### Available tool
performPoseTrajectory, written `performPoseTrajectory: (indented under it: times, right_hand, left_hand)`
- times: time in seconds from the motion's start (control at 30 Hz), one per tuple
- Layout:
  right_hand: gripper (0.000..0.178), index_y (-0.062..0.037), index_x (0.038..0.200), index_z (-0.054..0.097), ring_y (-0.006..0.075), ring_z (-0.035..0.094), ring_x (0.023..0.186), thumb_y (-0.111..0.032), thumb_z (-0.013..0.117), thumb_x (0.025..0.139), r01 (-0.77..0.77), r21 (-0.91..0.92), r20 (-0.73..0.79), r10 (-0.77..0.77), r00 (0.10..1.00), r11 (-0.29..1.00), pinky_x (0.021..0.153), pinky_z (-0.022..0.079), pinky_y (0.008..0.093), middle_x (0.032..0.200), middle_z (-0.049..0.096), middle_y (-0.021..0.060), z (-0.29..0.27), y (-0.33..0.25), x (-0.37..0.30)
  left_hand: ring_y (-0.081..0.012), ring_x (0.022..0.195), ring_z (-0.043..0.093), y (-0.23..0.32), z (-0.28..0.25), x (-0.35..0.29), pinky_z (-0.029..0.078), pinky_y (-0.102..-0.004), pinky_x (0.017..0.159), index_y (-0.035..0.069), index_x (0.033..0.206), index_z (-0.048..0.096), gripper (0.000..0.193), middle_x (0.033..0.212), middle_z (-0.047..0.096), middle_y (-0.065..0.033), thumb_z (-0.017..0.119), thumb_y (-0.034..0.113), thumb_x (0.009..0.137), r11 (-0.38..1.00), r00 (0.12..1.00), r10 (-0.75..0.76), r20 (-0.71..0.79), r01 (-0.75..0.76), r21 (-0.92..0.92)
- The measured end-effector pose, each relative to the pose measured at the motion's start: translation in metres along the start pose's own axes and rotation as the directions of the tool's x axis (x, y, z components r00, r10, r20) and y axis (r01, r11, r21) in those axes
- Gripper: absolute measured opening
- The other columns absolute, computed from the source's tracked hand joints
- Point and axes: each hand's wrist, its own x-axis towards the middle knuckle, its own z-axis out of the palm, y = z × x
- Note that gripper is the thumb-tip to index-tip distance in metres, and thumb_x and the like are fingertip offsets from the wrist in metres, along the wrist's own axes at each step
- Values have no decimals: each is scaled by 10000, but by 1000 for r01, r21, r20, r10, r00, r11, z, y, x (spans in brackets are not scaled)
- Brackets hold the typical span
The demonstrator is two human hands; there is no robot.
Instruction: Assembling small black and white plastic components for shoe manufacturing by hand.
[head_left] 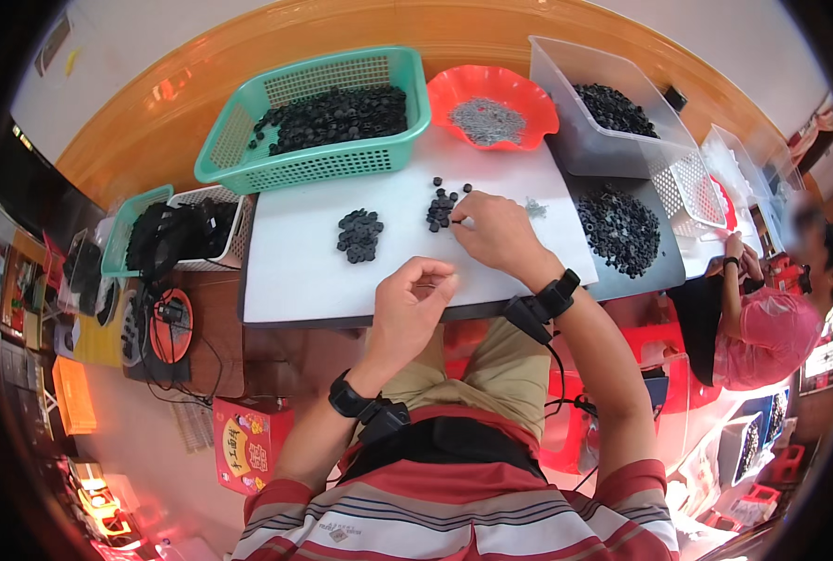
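Observation:
My right hand (496, 236) reaches over the white work surface, its thumb and fingers pinched on a small black piece at the edge of a little pile of black knobs (441, 208). Nearer to me hovers my left hand (411, 307), fingers curled and thumb pressed to them; whatever it may hold is too small to make out. A second pile, of flat round black pieces (359, 235), lies on the white board (295, 280) to the left. Some thin metal pins (535, 208) lie just beyond my right hand.
At the back stand a green basket (314, 164) of black discs, a red bowl (442, 98) of metal pins and a clear bin (566, 112) of black parts. Black rings (619, 231) are heaped on the right. Another person (762, 327) sits at far right. Cables hang at left.

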Motion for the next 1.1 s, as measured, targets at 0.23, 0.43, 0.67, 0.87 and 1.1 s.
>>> performPoseTrajectory:
  times: [0.23,0.43,0.67,0.87,1.1]
  right_hand:
    - [249,-39,1103,724,215,639,684,-93,736,860,20,444,-145,50,988,896,643,518,347,993,709,108,-19,-17,-51]
    - [339,-63,1193,669,160,574,597,-60,742,862,37,581,-112,34,993,813,583,483,302,974,663,68,-27,-23,-87]
    - [316,-55,1143,690,125,570,611,-17,756,837,115,623,-139,-35,990,774,585,481,280,1017,678,59,-36,-3,-95]
    - [230,-61,1095,710,280,689,753,-80,728,866,-39,144,-288,80,954,989,681,545,378,1133,685,103,-52,61,-75]
    - [215,-57,1088,727,390,671,955,-163,663,912,-129,-115,-183,106,977,985,837,528,486,1123,675,112,-55,79,-54]
  left_hand:
    - [-129,948,675,7,15,9,570,-273,825,-6,1148,615,201,1101,689,-86,664,117,996,911,993,-115,-30,93,-403]
    - [-153,942,700,16,23,17,599,-312,859,2,1141,607,188,1136,686,-120,650,129,1010,725,966,-188,179,260,-638]
    - [-138,892,710,9,29,20,618,-297,813,3,1058,643,131,1005,723,-94,701,77,967,728,954,-173,245,291,-621]
    - [-128,866,704,11,33,23,602,-263,791,-12,1038,655,145,963,718,-87,726,78,949,837,980,-122,156,187,-514]
    - [-125,824,686,9,34,23,592,-268,789,-19,1035,664,158,940,706,-83,737,88,943,863,981,-113,156,174,-475]
